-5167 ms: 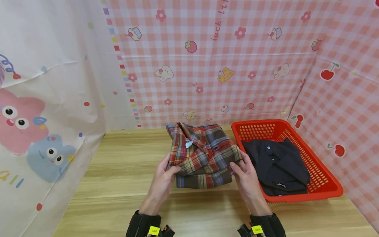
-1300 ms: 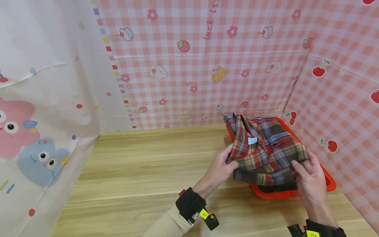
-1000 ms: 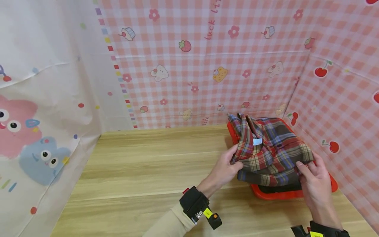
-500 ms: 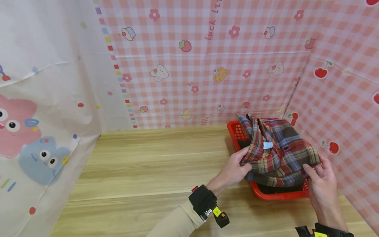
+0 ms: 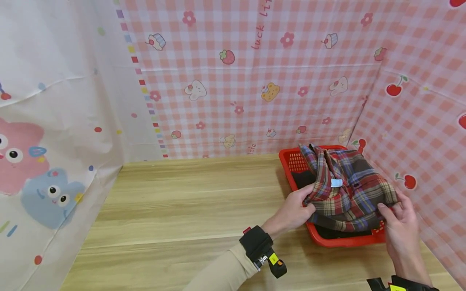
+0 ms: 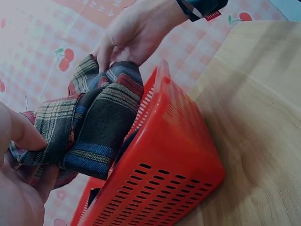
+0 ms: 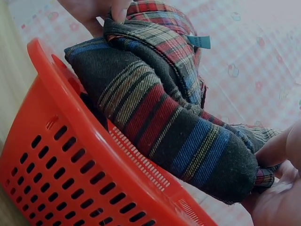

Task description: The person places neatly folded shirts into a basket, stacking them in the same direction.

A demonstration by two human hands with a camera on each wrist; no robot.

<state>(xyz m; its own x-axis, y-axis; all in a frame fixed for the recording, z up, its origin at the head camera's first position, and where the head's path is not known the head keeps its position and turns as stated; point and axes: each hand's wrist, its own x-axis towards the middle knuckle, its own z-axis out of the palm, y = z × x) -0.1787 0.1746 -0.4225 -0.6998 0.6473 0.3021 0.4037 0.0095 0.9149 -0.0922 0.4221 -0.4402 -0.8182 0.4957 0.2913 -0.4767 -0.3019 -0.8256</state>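
A folded plaid shirt (image 5: 353, 190) in red, dark brown, blue and cream spans both hands over the red plastic basket (image 5: 347, 241). The left hand (image 5: 295, 209) pinches its left front corner, thumb on top. At the right front corner the right hand (image 5: 402, 222) grips the cloth between thumb and fingers. A pale blue label (image 5: 336, 183) shows near the collar. Under the shirt, a dark garment (image 5: 303, 178) lies in the basket, mostly hidden. In the left wrist view the shirt's folded edge (image 6: 96, 146) is just above the basket's rim.
The basket stands at the right of a wooden table (image 5: 182, 206), near the pink checked cloth wall (image 5: 437, 141). Another checked cloth (image 5: 233, 81) hangs behind the table. A white cloth with cartoon figures (image 5: 73, 121) hangs on the left.
From the table's middle, both hands have carried the shirt right to above the basket, where the dark garment was in plain view. Over the last second it shifted a little further right and lower.
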